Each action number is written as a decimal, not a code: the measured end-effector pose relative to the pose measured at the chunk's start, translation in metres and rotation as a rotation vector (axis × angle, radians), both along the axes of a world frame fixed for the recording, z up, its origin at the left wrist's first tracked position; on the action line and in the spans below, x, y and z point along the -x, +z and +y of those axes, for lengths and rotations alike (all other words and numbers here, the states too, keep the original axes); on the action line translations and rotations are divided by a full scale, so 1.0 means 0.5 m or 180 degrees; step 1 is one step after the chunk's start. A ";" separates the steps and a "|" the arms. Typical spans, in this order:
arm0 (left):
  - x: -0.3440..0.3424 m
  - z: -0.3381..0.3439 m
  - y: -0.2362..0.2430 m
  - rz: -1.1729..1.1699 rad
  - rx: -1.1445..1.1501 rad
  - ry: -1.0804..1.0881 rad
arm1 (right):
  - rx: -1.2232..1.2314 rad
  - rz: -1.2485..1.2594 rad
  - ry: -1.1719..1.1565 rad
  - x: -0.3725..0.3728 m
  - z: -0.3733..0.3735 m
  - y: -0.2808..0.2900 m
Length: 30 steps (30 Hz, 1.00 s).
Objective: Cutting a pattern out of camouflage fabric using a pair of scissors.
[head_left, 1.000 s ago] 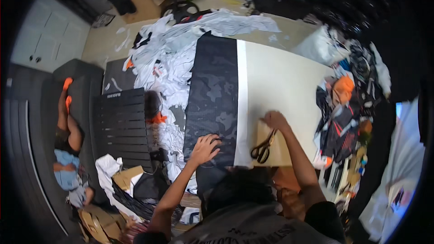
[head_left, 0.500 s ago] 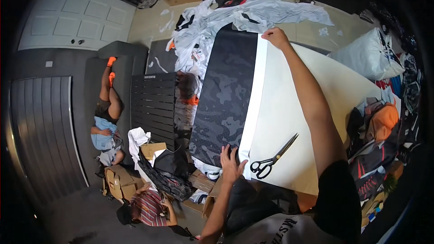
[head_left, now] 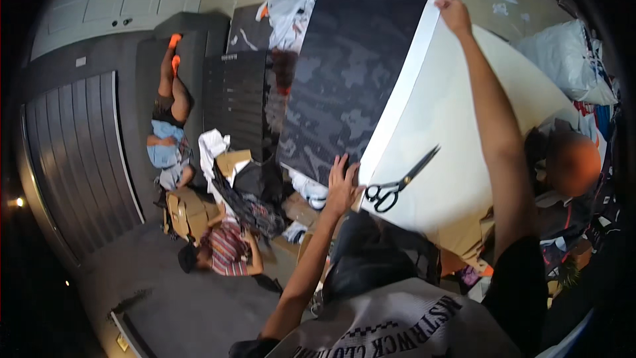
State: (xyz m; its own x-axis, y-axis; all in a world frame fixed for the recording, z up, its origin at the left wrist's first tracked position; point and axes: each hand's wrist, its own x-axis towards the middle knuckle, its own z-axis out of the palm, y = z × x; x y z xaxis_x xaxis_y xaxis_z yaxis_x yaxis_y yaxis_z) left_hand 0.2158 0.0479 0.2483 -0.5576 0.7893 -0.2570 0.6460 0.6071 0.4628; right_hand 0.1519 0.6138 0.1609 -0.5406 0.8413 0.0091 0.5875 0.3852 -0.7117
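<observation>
A long dark camouflage fabric panel (head_left: 351, 79) lies on a pale table surface (head_left: 497, 93), a white strip (head_left: 401, 106) running along its right edge. My left hand (head_left: 341, 189) rests at the near end, fingers spread over the fabric's edge and thumb beside the strip. My right hand (head_left: 456, 14) is stretched to the far corner, fingertips pinched on the end of the white strip. Black-handled scissors (head_left: 391, 192) lie on the pale surface just right of my left hand, touched by neither hand.
One person (head_left: 169, 152) lies on a grey couch (head_left: 149, 86) at left; another (head_left: 228, 255) is below, by cardboard boxes (head_left: 185, 212). A slatted black board (head_left: 235, 96), a white sack (head_left: 563, 66), heaped fabrics (head_left: 298, 20) and an orange bundle (head_left: 570, 166) surround the table.
My right hand has moved from beside the scissors in mid-table to the strip's far end, leaving the scissors lying. My left hand has shifted toward the near right corner. The view has turned.
</observation>
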 end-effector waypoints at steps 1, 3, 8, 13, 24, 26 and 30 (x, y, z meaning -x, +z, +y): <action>-0.010 0.007 -0.010 0.0021 -0.0056 -0.0014 | 0.0051 0.0318 0.0101 -0.025 0.004 -0.018; -0.018 0.014 -0.014 0.0167 -0.0069 -0.0084 | -0.0134 0.0829 -0.0037 -0.052 -0.006 -0.014; -0.018 -0.018 -0.010 0.0054 -0.0371 0.0081 | 0.0708 0.1503 0.0035 -0.148 -0.202 0.041; -0.019 -0.027 -0.002 0.0268 -0.0468 -0.0045 | 0.1338 0.1227 0.0178 -0.394 -0.598 0.127; 0.092 -0.072 0.002 -0.0691 -0.0707 -0.0639 | 0.1581 0.0711 -0.0672 -0.481 -1.006 0.175; 0.121 -0.094 -0.009 -0.0857 -0.0755 -0.1115 | 0.1202 0.0591 -0.0844 -0.471 -1.030 0.165; 0.163 -0.124 -0.023 -0.1194 -0.0900 -0.1816 | 0.0867 0.0140 -0.1207 -0.432 -1.049 0.166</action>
State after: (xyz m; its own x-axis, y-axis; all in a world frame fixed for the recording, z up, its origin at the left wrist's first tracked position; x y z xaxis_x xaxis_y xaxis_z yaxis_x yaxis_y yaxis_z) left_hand 0.1341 -0.0139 0.2370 0.0446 0.9946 -0.0936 0.5933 0.0490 0.8035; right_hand 0.3679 0.0892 0.2437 -0.1987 0.9543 -0.2234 0.6179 -0.0550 -0.7844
